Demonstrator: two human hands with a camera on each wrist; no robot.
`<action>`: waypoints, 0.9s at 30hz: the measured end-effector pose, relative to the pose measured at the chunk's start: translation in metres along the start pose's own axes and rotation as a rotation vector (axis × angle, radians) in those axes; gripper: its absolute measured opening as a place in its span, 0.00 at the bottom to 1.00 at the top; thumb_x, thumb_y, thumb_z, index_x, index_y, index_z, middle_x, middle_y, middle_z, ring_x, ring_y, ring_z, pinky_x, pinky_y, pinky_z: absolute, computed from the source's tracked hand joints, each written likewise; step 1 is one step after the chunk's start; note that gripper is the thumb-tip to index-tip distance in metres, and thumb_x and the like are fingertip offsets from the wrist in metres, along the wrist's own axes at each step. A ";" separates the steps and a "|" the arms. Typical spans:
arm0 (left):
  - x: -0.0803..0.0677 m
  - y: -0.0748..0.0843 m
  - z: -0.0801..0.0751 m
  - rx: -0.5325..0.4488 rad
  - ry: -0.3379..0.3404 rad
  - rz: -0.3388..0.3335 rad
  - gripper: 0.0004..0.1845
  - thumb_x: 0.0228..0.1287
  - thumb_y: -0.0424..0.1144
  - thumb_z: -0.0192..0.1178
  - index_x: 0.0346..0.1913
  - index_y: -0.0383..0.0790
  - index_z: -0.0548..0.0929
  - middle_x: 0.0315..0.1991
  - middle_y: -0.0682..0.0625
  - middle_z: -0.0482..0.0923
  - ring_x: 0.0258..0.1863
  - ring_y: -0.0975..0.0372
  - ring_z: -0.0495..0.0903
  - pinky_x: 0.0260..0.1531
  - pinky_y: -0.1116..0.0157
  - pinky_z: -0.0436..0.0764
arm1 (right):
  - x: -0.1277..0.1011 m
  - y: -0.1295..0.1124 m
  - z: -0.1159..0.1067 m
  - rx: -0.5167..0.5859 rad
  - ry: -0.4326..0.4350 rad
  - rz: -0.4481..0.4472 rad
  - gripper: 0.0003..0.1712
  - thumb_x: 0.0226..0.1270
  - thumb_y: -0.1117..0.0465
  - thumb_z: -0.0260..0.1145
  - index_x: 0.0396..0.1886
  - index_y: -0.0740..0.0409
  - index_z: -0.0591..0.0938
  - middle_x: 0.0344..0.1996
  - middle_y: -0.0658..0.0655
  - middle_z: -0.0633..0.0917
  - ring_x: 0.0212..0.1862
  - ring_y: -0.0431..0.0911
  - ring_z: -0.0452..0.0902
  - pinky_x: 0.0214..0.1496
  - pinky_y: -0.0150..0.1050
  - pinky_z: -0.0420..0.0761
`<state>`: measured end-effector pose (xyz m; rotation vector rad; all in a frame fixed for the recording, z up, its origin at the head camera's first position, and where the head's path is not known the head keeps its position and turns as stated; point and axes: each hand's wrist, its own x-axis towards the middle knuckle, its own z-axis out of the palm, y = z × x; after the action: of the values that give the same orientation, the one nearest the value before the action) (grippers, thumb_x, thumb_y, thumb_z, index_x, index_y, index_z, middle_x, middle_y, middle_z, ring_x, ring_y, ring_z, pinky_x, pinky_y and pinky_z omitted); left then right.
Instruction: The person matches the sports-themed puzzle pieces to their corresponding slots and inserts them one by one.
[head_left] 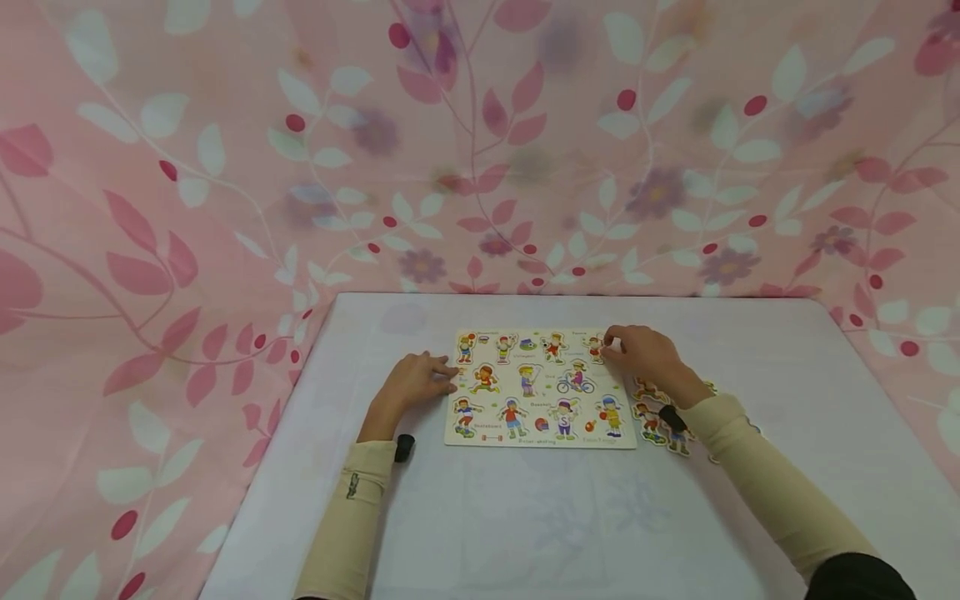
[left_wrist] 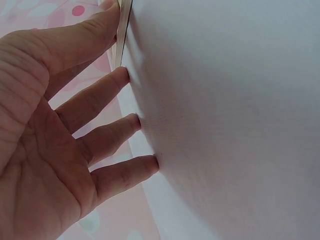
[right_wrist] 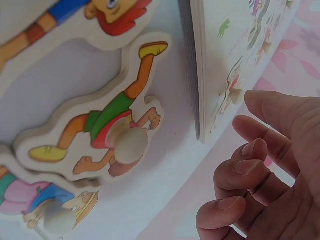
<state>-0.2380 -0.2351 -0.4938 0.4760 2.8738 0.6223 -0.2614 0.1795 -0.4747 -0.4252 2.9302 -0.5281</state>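
A wooden knob puzzle board (head_left: 540, 444) with sports figures lies flat on the table. At its left edge is my left hand (head_left: 412, 382), fingers spread; in the left wrist view, the thumb (left_wrist: 85, 42) reaches the board's edge (left_wrist: 121, 40) and fingertips meet the white cloth. My right hand (head_left: 645, 354) is over the upper right corner, close to a figure piece (head_left: 594, 348) seated there. In the right wrist view, its thumb and index tips are beside that piece's knob (right_wrist: 237, 96), slightly apart, and the other fingers curl loosely.
Several loose figure pieces (head_left: 651, 423) lie right of the board, partly under the right forearm. Close up, one is a running figure (right_wrist: 107, 125) with a round knob. A white cloth covers the table (head_left: 525, 525); a pink floral curtain (head_left: 480, 150) hangs behind.
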 end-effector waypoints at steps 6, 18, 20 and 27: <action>0.001 -0.002 0.002 -0.003 0.000 0.002 0.19 0.60 0.48 0.70 0.54 0.49 0.86 0.63 0.48 0.75 0.69 0.42 0.63 0.69 0.47 0.60 | -0.009 0.001 -0.001 -0.002 -0.008 0.015 0.14 0.70 0.52 0.65 0.47 0.56 0.82 0.19 0.51 0.76 0.19 0.45 0.67 0.19 0.37 0.64; 0.001 -0.001 0.000 0.001 0.009 0.010 0.19 0.60 0.47 0.70 0.54 0.49 0.87 0.63 0.47 0.75 0.69 0.41 0.63 0.68 0.46 0.60 | -0.039 0.017 -0.002 -0.011 0.030 0.019 0.15 0.68 0.53 0.67 0.48 0.57 0.83 0.17 0.50 0.73 0.19 0.44 0.65 0.19 0.37 0.62; 0.001 -0.001 0.000 0.009 0.006 0.012 0.19 0.60 0.47 0.70 0.54 0.49 0.87 0.63 0.47 0.75 0.69 0.41 0.63 0.68 0.46 0.60 | -0.043 0.021 -0.001 -0.010 0.028 0.029 0.15 0.68 0.53 0.67 0.48 0.57 0.83 0.17 0.50 0.73 0.19 0.44 0.64 0.19 0.37 0.61; 0.001 -0.002 0.001 0.013 -0.004 0.005 0.20 0.60 0.48 0.70 0.54 0.49 0.87 0.63 0.47 0.75 0.69 0.42 0.63 0.68 0.46 0.60 | -0.057 0.032 -0.001 0.002 0.006 0.055 0.14 0.67 0.53 0.67 0.45 0.56 0.83 0.18 0.49 0.73 0.20 0.44 0.65 0.19 0.37 0.61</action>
<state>-0.2396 -0.2360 -0.4961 0.4864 2.8749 0.6033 -0.2155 0.2258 -0.4811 -0.3429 2.9373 -0.5259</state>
